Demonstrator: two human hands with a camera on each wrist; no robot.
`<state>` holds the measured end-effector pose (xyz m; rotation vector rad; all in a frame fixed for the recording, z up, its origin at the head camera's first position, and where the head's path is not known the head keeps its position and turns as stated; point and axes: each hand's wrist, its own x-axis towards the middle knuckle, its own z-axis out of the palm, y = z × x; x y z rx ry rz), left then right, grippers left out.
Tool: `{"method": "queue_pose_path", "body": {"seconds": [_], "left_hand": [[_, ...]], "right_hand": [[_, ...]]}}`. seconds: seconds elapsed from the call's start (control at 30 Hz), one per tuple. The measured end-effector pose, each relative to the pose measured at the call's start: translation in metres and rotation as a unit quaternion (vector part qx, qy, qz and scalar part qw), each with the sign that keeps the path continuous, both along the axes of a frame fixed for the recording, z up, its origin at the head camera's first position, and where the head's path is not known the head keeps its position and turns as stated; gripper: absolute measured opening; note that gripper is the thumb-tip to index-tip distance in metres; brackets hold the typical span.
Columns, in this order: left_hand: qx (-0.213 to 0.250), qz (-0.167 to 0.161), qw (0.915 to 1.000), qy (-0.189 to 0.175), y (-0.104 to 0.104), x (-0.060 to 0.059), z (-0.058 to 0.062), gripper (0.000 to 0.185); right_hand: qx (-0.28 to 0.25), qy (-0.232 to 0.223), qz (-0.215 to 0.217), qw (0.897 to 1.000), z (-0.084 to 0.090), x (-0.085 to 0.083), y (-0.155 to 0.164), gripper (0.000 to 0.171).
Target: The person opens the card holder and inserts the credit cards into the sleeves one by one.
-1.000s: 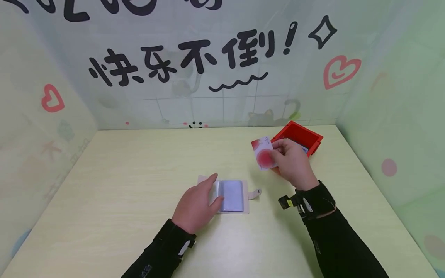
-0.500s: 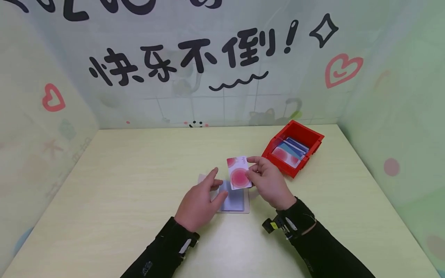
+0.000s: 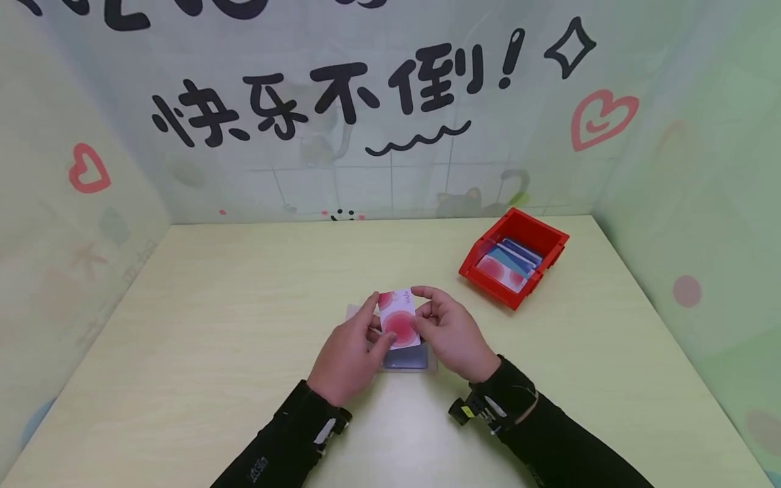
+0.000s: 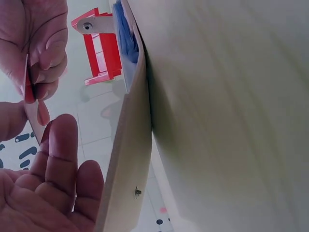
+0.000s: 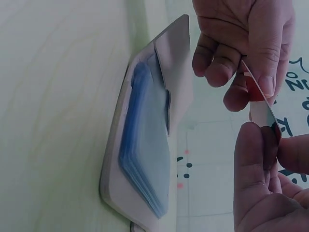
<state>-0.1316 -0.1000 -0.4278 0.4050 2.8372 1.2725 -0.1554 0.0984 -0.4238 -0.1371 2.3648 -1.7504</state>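
Note:
A white card (image 3: 400, 328) with pink-red circles is held up over an open card holder (image 5: 114, 179). My right hand (image 3: 456, 337) pinches the card by its right side between thumb and fingers. At the opposite edge my left hand (image 3: 346, 359) has its thumb on the front and fingers behind. The holder lies on the table under both hands, which hide much of it in the head view. Its bluish clear sleeves (image 5: 147, 145) show in the right wrist view. A snap strap (image 4: 99, 25) and the pale cover flap (image 4: 128, 159) appear in the left wrist view.
A red bin (image 3: 488, 286) stands at the back right of the pale wooden table (image 3: 256, 291), holding several cards (image 3: 502, 270) in blue and pink. Printed fabric walls (image 3: 256, 190) with black lettering close off the back and sides.
My right hand has carried the card from beside the red bin leftward and down to above the holder. My left hand stayed near the holder and now grips the card's left edge too.

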Motion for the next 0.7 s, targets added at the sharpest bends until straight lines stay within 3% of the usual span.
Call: {"method": "queue_pose_path", "body": {"seconds": [0.17,0.3,0.47,0.7], "left_hand": [[0.010,0.000,0.9999,-0.007,-0.003,-0.002,0.001,0.073],[0.014,0.012,0.9997,-0.017,-0.006,-0.005,0.002,0.071],[-0.012,0.035,0.9991,-0.021,-0.011,-0.007,0.003,0.066],[-0.046,0.056,0.9969,-0.030,-0.014,-0.008,0.002,0.059]], "right_hand": [[0.033,0.018,0.012,0.999,-0.001,0.001,0.000,0.053],[0.104,0.059,0.030,0.992,0.002,0.003,0.005,0.049],[0.221,0.083,0.064,0.970,0.005,0.001,0.013,0.051],[0.336,0.046,0.128,0.932,-0.002,0.001,0.013,0.067]]}}
